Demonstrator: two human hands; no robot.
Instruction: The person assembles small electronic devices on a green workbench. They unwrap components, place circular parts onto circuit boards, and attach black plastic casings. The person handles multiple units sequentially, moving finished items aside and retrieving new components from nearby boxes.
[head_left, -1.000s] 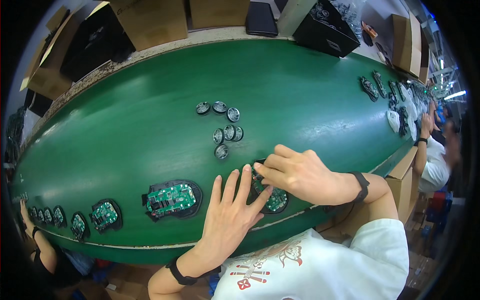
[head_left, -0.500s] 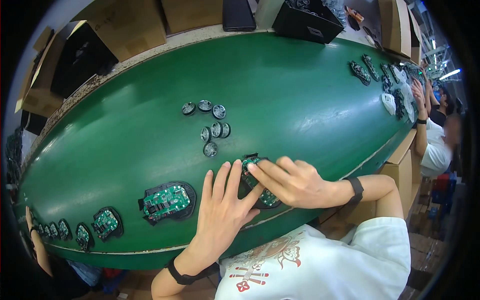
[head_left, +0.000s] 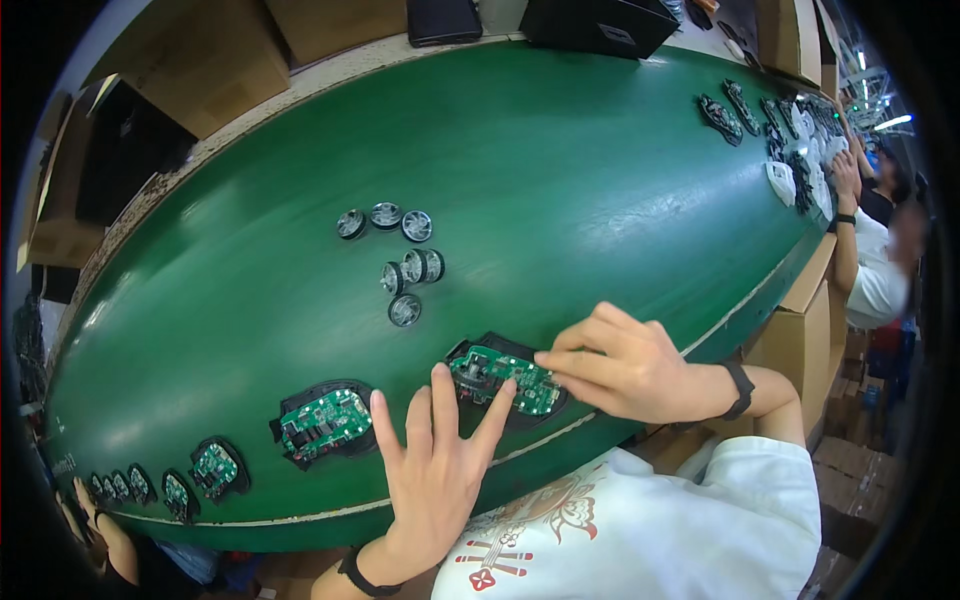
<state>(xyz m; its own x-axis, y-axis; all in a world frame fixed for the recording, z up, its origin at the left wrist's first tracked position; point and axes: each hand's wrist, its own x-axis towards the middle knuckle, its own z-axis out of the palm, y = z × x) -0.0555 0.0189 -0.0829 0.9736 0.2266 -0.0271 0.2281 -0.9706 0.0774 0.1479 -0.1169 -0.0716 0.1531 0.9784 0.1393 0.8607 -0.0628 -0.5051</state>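
Observation:
In front of me on the green work surface lies a black mouse base with a green circuit board (head_left: 520, 372). A round greyish part, perhaps a wheel, sits toward its left end. My left hand (head_left: 435, 470) has its fingers spread, with the index fingertip on the board and the middle fingertip at its left edge. My right hand (head_left: 625, 365) is closed, its fingertips pinched together at the board's right side; whatever they hold, if anything, is hidden. Left of my hands rests another black base with a green board (head_left: 325, 422).
Several clear wheels with black rims (head_left: 405, 310) lie mid-surface. More board-fitted bases (head_left: 217, 468) line the near left edge. Black parts and white shells (head_left: 780, 183) lie far right, by another person's hand (head_left: 846, 175). Cardboard boxes (head_left: 180, 65) and a black bin (head_left: 600, 25) stand behind.
My right hand has moved from the board's left end to its right side, uncovering more of the board. My left hand's fingers have spread wider. The whole view has shifted slightly.

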